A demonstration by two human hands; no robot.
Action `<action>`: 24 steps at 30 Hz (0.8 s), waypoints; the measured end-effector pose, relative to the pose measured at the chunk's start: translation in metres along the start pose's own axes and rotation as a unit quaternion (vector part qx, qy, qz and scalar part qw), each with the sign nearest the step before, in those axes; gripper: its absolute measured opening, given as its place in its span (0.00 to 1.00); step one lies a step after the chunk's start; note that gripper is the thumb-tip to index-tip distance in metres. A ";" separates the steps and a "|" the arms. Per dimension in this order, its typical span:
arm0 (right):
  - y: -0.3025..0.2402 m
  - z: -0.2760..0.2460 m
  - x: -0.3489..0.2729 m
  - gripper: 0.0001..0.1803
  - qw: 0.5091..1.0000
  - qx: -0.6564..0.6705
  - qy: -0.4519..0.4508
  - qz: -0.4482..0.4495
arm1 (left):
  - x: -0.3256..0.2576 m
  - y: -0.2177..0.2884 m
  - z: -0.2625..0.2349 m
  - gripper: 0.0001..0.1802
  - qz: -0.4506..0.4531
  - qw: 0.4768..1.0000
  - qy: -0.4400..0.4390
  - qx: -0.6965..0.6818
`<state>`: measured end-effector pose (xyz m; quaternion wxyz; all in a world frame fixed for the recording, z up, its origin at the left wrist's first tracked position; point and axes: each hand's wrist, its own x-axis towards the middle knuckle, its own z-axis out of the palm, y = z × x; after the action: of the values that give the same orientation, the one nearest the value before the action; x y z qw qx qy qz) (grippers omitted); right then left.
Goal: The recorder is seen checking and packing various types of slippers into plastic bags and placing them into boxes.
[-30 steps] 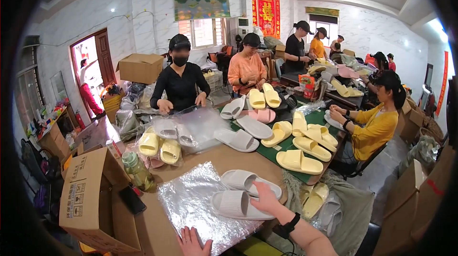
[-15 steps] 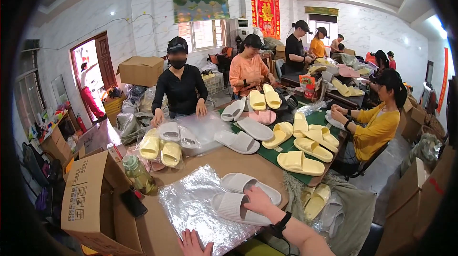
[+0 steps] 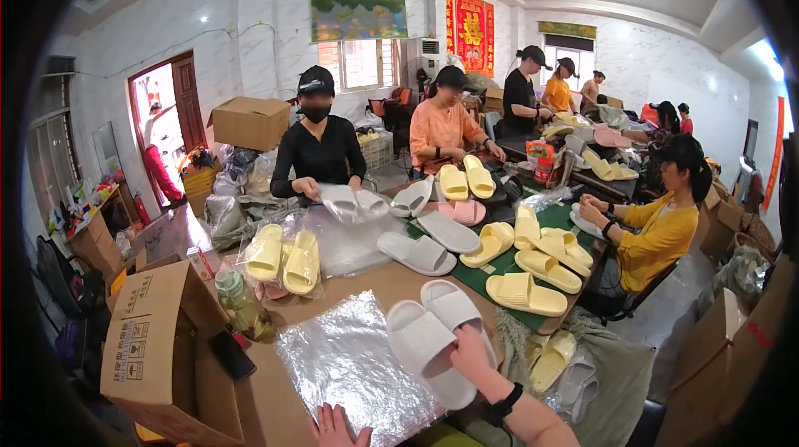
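Note:
My right hand (image 3: 474,362) grips a pair of grey slippers (image 3: 414,335), its fingers at the opening under the near slipper's ribbed strap. The two slippers lie side by side, tilted, with their toes pointing away from me, over the right part of the clear plastic bags (image 3: 341,355). At the table's front edge my left hand (image 3: 336,427) rests flat on the plastic with its fingers apart. Just beyond are more loose grey slippers (image 3: 416,253). Several yellow slippers (image 3: 526,293) lie on a green mat to the right.
On the left stand an open cardboard box (image 3: 150,347), a phone (image 3: 231,354) and a green-tinted bottle (image 3: 241,301). Bagged yellow slippers (image 3: 301,262) lie ahead. Across the table a person in black (image 3: 320,151) holds bagged grey slippers; a person in yellow (image 3: 657,222) sits at the right.
My right hand has turned the grey slippers so their toes point away, and lifted them somewhat. My left hand stays on the plastic. The person in black has raised bagged grey slippers.

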<state>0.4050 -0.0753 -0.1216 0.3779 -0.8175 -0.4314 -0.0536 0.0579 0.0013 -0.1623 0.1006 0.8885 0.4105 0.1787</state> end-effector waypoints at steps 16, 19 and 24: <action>-0.090 0.065 -0.075 0.16 0.945 0.032 -0.282 -0.164 | 0.012 0.009 -0.022 0.39 0.002 0.997 -0.050 -0.066; -0.079 0.049 -0.062 0.15 0.955 0.011 -0.271 -0.117 | 0.004 0.001 -0.002 0.41 0.014 0.998 0.008 0.061; -0.023 0.031 -0.042 0.18 0.982 -0.043 -0.180 -0.035 | 0.003 0.005 -0.007 0.44 0.016 0.999 0.039 0.013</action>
<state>0.3547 -0.0749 -0.1478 0.2567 -0.8134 -0.5182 0.0628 0.0605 0.0003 -0.1532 0.0699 0.8886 0.4021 0.2093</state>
